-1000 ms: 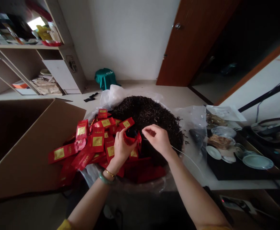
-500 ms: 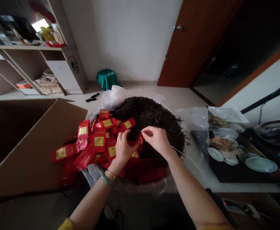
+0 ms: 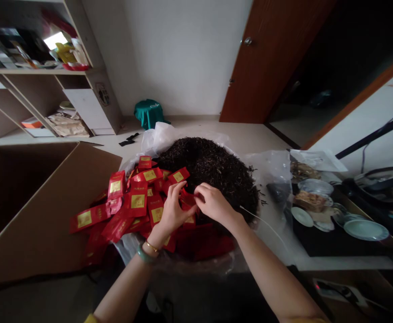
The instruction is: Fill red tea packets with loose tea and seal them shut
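Note:
Dark, twisted dry leaves that look like loose tea lie heaped in a round container lined with clear plastic. Red packets with gold labels are piled over its left side. My left hand curves round a red packet, thumb and fingers on either side of it. At the packet's right edge my right hand pinches with its fingers closed, partly hiding it. Whether the packet's mouth is parted cannot be made out.
An open cardboard box stands close on the left. To the right, dishes and a clear bag sit on a dark tray. A thin white cord runs beside the container. Behind are a shelf unit and a brown door.
The red packet has tipped left from its edge-on position between my hands. My right hand has shifted slightly left and down, bringing its fingertips close to my left thumb.

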`<action>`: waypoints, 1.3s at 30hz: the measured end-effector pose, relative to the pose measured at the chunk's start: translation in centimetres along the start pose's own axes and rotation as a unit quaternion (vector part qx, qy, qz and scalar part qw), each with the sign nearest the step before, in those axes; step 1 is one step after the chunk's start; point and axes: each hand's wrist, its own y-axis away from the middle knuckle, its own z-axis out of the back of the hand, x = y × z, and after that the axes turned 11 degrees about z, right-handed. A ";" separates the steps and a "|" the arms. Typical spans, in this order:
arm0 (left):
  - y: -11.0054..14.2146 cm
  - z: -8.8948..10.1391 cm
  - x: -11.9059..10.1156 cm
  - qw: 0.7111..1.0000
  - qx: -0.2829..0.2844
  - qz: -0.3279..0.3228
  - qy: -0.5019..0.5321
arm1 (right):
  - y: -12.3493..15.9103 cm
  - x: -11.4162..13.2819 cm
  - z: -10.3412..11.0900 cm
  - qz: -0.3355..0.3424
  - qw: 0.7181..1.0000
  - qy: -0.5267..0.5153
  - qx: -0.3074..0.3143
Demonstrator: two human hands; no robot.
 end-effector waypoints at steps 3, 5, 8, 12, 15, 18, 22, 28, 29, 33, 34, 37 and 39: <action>-0.7 1.0 0.2 0.988 0.105 0.066 0.093 | 0.4 0.0 0.9 0.047 0.998 -0.019 -0.033; -1.0 1.4 0.1 0.970 0.149 0.124 0.148 | 0.7 0.2 1.4 0.072 0.997 -0.023 -0.034; -1.2 1.6 -0.4 0.942 0.153 0.175 0.243 | 0.9 0.5 1.6 0.078 0.995 -0.047 -0.027; -1.0 1.6 -1.1 0.915 0.119 0.222 0.314 | 1.1 0.3 1.1 -0.016 0.985 -0.157 -0.062; -0.9 1.4 -1.2 0.913 0.081 0.236 0.324 | 1.0 -0.1 0.5 -0.097 0.965 -0.234 -0.065; -0.9 1.2 -1.2 0.918 0.066 0.237 0.310 | 1.0 -0.7 0.1 -0.143 0.949 -0.278 -0.034; -0.7 1.1 -1.6 0.907 0.088 0.251 0.326 | 1.1 -1.0 -0.4 -0.163 0.932 -0.322 -0.039; 0.2 0.3 -2.3 0.823 0.253 0.350 0.369 | 1.4 -1.8 -1.1 -0.149 0.934 -0.316 -0.078; 0.3 0.1 -2.2 0.818 0.250 0.362 0.370 | 1.5 -2.4 -1.1 -0.144 0.939 -0.301 -0.086; 0.2 -0.1 -1.8 0.835 0.199 0.372 0.352 | 2.2 -6.4 -1.0 -0.161 0.976 -0.126 -0.073; 0.1 -0.1 -1.6 0.842 0.189 0.367 0.348 | 2.5 -7.5 -1.1 -0.182 0.982 -0.030 -0.033; -0.1 -0.1 -1.3 0.846 0.185 0.361 0.347 | 3.4 -9.6 -2.4 -0.199 0.972 0.111 0.061; -0.1 -0.1 -1.0 0.841 0.197 0.360 0.352 | 3.8 -9.9 -3.6 -0.193 0.969 0.136 0.068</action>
